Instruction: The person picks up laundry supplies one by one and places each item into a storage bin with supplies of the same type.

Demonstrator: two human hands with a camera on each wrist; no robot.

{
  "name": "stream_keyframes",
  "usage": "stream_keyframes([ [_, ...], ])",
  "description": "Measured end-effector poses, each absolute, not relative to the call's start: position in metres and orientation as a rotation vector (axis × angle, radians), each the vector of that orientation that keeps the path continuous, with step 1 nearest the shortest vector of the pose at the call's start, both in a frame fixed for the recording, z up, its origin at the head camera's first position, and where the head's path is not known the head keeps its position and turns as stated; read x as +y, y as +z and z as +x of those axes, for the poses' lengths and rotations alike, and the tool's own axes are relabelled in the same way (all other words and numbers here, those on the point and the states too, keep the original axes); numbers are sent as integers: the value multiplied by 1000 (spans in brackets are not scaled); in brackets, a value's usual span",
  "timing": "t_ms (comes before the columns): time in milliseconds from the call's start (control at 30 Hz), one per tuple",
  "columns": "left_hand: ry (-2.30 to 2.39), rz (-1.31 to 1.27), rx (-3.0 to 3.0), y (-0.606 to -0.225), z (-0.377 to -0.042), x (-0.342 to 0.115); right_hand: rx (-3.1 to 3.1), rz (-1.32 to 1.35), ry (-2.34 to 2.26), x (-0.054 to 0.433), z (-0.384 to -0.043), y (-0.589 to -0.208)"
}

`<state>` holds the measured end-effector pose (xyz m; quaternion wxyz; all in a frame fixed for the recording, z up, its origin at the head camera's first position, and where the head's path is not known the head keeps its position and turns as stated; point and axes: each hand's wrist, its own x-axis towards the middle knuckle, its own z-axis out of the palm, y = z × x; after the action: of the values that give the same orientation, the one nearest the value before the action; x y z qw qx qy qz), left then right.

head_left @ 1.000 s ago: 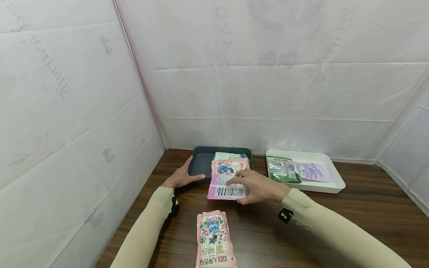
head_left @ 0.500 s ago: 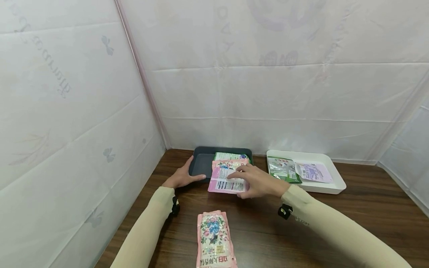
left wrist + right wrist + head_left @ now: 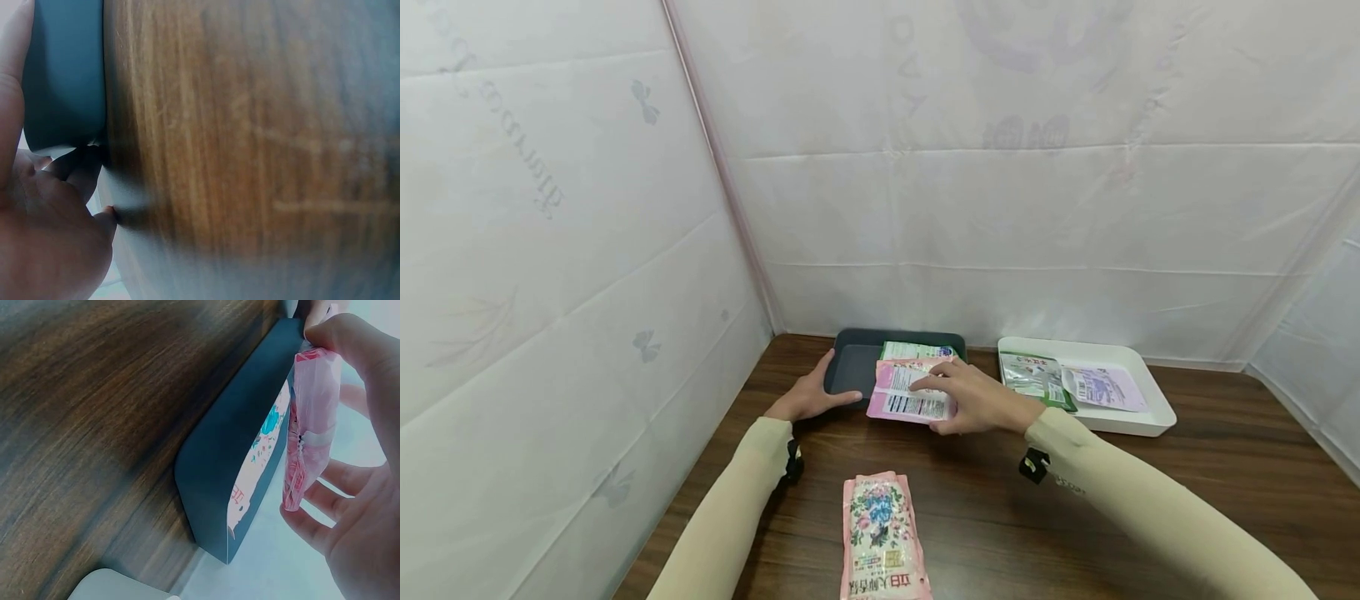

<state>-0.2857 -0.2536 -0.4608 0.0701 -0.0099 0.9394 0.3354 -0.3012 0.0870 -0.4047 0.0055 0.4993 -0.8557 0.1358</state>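
My right hand [image 3: 977, 400] pinches a pink-and-lilac pouch [image 3: 898, 403], barcode side up, with thumb at the near edge and fingers over the top. The pouch overlaps the front right of a dark grey tray [image 3: 853, 371]. In the right wrist view it is tilted just above the tray, over a floral pink pouch [image 3: 267, 434] lying inside. Behind it, a green-and-white packet [image 3: 916, 350] lies in the tray. My left hand [image 3: 808, 397] rests against the tray's front left corner, thumb along the front and fingers at the left side.
Another floral pink pouch [image 3: 883, 533] lies near the front of the wooden table [image 3: 1000, 517]. To the right, a white tray [image 3: 1153, 423] bears a green-and-silver packet [image 3: 1033, 379] and a lilac packet [image 3: 1105, 387]. A pale curtain [image 3: 1037, 233] stands close behind both trays.
The right hand has moved the pink-and-lilac pouch away from me, farther over the dark tray, covering more of the floral pouch there. The left hand stays at the tray's corner.
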Motion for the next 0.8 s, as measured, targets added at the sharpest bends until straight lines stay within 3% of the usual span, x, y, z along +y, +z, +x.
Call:
stream_keyframes([
  [800,1009,-49,2834,-462,-285,-252,-2756,1431,410,76,-317,-404],
])
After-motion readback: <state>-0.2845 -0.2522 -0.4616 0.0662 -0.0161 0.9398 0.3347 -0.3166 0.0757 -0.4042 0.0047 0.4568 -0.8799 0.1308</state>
